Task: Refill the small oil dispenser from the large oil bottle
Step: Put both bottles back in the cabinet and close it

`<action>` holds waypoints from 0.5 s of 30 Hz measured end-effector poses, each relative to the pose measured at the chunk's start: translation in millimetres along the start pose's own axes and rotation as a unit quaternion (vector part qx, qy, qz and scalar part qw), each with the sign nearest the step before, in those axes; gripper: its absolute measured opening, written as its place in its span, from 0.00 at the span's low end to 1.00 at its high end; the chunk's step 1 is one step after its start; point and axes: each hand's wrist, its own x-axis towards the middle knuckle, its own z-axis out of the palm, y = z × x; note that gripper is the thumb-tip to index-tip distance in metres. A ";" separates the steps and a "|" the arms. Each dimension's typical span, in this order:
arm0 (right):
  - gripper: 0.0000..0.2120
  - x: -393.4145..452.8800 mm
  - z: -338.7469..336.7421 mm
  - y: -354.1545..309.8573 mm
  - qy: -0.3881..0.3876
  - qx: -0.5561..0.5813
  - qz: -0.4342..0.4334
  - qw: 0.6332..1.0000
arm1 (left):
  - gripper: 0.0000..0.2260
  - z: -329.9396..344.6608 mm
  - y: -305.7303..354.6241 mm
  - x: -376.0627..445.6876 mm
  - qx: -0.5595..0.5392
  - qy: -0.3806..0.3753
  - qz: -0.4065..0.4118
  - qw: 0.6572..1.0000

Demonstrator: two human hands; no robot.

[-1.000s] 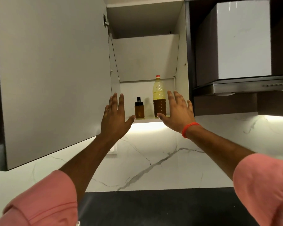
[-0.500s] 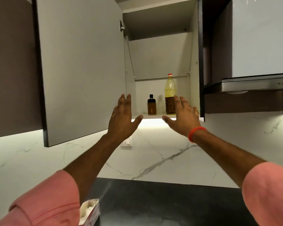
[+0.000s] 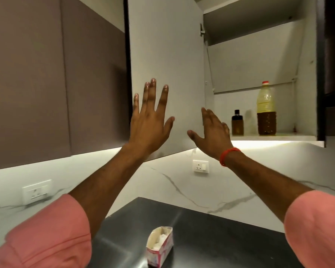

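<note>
The task looks barely begun. The cupboard door (image 3: 166, 74) stands swung wide, and both of the task's things sit untouched on the bottom shelf (image 3: 275, 137) inside: the small oil dispenser (image 3: 237, 123), dark-capped with brown oil in it, and the large oil bottle (image 3: 266, 111) with a red cap to its right, a clear gap between them. The bottle appears roughly half full of dark oil, its cap on; the dispenser is capped too.

Neither hand holds anything. The left hand (image 3: 150, 120) is raised flat in front of the open door, its grip spread with fingers fanned apart; whether the palm touches the door cannot be told. The right hand (image 3: 211, 134) is also spread open, thumb out, just left of the dispenser and near the shelf's front edge, not touching either container.

Below, the dark tabletop (image 3: 211, 238) carries only an opened small carton (image 3: 160, 246), so there is room to set things down.

Everything is left, by this reckoning: taking both containers down, uncapping them, pouring from the bottle into the dispenser, then closing and likely returning them to the shelf
</note>
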 end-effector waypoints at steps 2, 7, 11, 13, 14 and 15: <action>0.42 3.9 17.9 -26.2 -0.001 0.041 -0.018 0.999 | 0.36 -7.1 -16.9 -3.2 0.003 0.001 -0.024 1.000; 0.42 5.9 50.1 -82.9 0.033 0.143 -0.093 0.985 | 0.35 -17.7 -49.4 -7.5 -0.032 0.031 -0.081 0.996; 0.46 6.2 69.6 -116.7 0.057 0.179 -0.127 0.974 | 0.37 -22.3 -62.8 -7.7 -0.287 0.021 -0.191 0.938; 0.50 5.3 78.8 -129.0 0.060 0.194 -0.120 0.972 | 0.37 -21.9 -67.1 -1.9 -0.418 -0.013 -0.274 0.866; 0.51 4.3 83.3 -133.8 0.058 0.198 -0.116 0.972 | 0.36 -21.1 -69.2 1.7 -0.462 -0.028 -0.310 0.830; 0.53 2.9 87.7 -137.9 0.053 0.199 -0.112 0.972 | 0.35 -20.2 -71.1 4.7 -0.489 -0.043 -0.334 0.805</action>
